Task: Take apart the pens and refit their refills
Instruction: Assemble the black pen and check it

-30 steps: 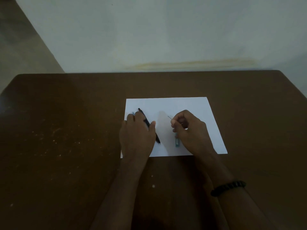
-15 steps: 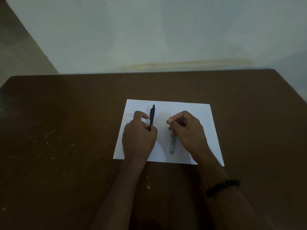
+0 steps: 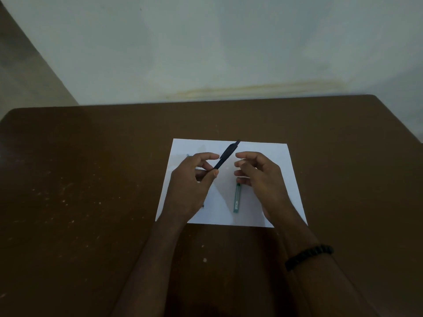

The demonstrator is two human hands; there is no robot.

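Note:
A white sheet of paper (image 3: 270, 154) lies on the brown table (image 3: 91, 179). My left hand (image 3: 192, 186) grips a black pen (image 3: 226, 154) by its lower end, and the pen slants up to the right above the sheet. Just right of it, my right hand (image 3: 258, 177) has its fingers curled and pinches a thin refill (image 3: 242, 159), of which only a short tip shows. A green pen barrel (image 3: 237, 197) rests on the paper beneath my right hand. The ends of a bluish pen (image 3: 188, 155) peek out from behind my left hand.
The table's far edge meets a pale wall (image 3: 229, 53). A black bead bracelet (image 3: 309, 256) circles my right wrist. Small pale specks dot the table's left side.
My left hand has lifted the black pen off the paper and swung its top from pointing up-left to up-right. My right hand has risen off the green barrel, still with the refill.

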